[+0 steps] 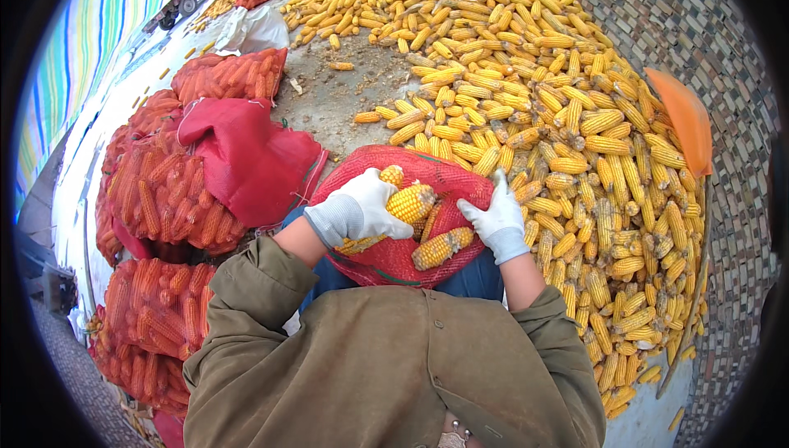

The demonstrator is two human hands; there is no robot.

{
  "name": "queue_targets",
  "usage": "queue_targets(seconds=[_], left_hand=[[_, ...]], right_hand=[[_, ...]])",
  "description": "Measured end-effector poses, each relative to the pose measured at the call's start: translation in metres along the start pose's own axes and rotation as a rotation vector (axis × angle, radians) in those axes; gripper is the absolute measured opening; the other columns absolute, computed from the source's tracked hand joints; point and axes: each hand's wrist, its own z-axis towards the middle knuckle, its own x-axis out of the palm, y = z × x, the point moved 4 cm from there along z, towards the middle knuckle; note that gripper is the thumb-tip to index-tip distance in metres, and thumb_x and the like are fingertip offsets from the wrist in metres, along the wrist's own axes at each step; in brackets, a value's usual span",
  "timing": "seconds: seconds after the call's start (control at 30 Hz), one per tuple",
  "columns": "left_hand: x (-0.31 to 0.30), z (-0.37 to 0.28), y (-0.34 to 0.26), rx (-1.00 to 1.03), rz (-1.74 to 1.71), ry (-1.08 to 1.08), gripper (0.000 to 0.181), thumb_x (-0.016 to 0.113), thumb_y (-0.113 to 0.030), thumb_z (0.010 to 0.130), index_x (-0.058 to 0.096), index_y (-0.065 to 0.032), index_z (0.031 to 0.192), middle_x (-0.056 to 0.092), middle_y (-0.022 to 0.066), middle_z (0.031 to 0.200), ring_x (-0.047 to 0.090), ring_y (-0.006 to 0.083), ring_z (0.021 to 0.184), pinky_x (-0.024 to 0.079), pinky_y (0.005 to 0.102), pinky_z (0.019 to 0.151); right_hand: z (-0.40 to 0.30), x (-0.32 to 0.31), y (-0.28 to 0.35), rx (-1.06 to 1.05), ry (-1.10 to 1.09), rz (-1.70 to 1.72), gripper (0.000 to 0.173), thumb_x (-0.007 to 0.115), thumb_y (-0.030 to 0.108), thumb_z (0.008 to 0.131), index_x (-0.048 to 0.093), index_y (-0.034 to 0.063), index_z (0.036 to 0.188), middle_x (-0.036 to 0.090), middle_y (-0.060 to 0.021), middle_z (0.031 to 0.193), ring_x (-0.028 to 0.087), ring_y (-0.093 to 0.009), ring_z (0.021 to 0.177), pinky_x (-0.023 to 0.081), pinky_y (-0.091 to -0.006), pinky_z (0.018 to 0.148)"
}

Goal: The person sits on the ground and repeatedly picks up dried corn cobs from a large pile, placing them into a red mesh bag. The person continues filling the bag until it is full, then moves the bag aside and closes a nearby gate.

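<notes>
In front of my lap lies a red mesh sack with its mouth spread and several yellow corn cobs inside or at its opening. My left hand, in a white glove with a grey cuff, grips corn cobs over the left side of the sack. My right hand, gloved the same way, is at the sack's right edge with thumb and fingers apart; whether it pinches the mesh is not plain. A single corn cob rests in the sack's mouth between the hands.
A large heap of corn cobs spreads ahead and right, with an orange plastic scoop or shovel blade at its far edge. Filled red mesh sacks are stacked at left, with an empty-looking red sack over them. Brick paving lies beyond.
</notes>
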Motion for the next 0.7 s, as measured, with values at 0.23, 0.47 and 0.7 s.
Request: queue_targets(seconds=[0.23,0.47,0.7], left_hand=[[0.015,0.022,-0.054,0.044,0.285,0.156,0.065,0.079,-0.056,0.067,0.075,-0.0078,0.111,0.059,0.0273,0.124,0.063,0.0404,0.112,0.053,0.0454,0.094],[0.005,0.033,-0.043,0.121,0.240,0.050,0.075,0.078,-0.059,0.073,0.068,-0.0098,0.128,0.052,0.0272,0.139,0.062,0.0391,0.118,0.052,0.0446,0.097],[0.031,-0.019,0.035,-0.266,0.083,-0.822,0.110,0.084,-0.048,0.075,0.027,-0.0012,0.157,0.046,0.0280,0.148,0.042,0.0428,0.140,0.037,0.0472,0.115]], right_hand=[[0.005,-0.016,0.009,0.048,0.157,1.005,0.030,0.065,0.031,0.102,0.066,0.0018,0.098,0.062,0.0031,0.083,0.051,-0.006,0.073,0.046,-0.0266,0.066],[-0.008,-0.040,-0.006,0.113,0.096,1.171,0.040,0.066,0.030,0.101,0.062,-0.0039,0.122,0.068,-0.0078,0.116,0.063,-0.013,0.101,0.052,-0.0293,0.089],[-0.005,-0.026,-0.005,0.093,0.074,1.413,0.024,0.064,0.021,0.103,0.063,0.0003,0.114,0.069,-0.0062,0.108,0.065,-0.012,0.093,0.054,-0.0271,0.080]])
